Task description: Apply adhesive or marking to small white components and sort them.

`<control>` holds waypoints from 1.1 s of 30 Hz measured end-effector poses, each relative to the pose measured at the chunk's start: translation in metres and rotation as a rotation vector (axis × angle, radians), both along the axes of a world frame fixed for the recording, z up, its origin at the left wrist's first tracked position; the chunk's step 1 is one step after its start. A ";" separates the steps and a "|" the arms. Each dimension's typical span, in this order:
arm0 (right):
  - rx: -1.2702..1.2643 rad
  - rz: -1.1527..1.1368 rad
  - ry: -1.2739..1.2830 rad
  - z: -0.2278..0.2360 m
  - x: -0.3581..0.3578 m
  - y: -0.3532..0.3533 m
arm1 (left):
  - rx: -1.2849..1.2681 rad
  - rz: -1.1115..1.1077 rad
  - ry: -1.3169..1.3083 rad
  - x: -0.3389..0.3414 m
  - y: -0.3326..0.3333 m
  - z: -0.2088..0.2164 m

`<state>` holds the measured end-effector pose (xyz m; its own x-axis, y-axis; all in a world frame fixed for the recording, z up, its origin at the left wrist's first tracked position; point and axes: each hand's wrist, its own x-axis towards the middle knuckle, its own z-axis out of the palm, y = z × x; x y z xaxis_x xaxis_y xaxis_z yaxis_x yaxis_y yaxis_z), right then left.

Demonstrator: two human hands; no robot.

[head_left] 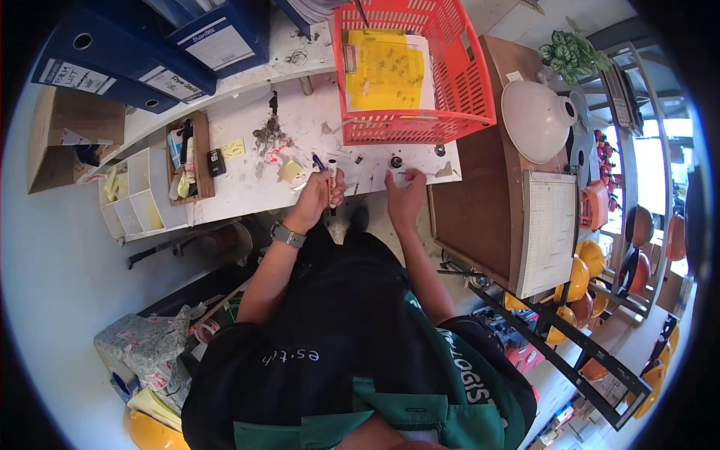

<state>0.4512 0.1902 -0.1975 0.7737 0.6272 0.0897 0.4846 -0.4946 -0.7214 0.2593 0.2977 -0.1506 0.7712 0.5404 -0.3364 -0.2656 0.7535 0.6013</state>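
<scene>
My left hand (316, 199) is closed round a white-bodied marker (332, 178) with dark ends, held at the table's near edge. A blue pen-like thing (319, 161) shows at the top of this hand; whether it is also gripped, I cannot tell. To the right, my right hand (406, 199) is at the table edge with thumb and fingers apart. Just beyond its fingertips stands a small dark-topped bottle (396, 162). A small dark cap-like piece (359, 159) lies between the two hands.
A red plastic basket (420, 127) holding yellow and white papers stands at the back of the stained white table (247, 184). At left are a wooden pen tray (201, 154) and blue binders (142, 67). A brown cabinet (472, 217) and white lampshade (534, 124) are at right.
</scene>
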 end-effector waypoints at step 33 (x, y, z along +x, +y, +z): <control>0.283 0.920 0.070 0.230 0.028 0.010 | 0.993 0.226 0.298 0.021 -0.032 0.086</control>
<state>0.4795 0.1998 0.0322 -0.0003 0.9530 0.3030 0.5472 0.2538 -0.7976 0.2808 0.2652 -0.0649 0.5779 0.7970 0.1754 -0.0781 -0.1600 0.9840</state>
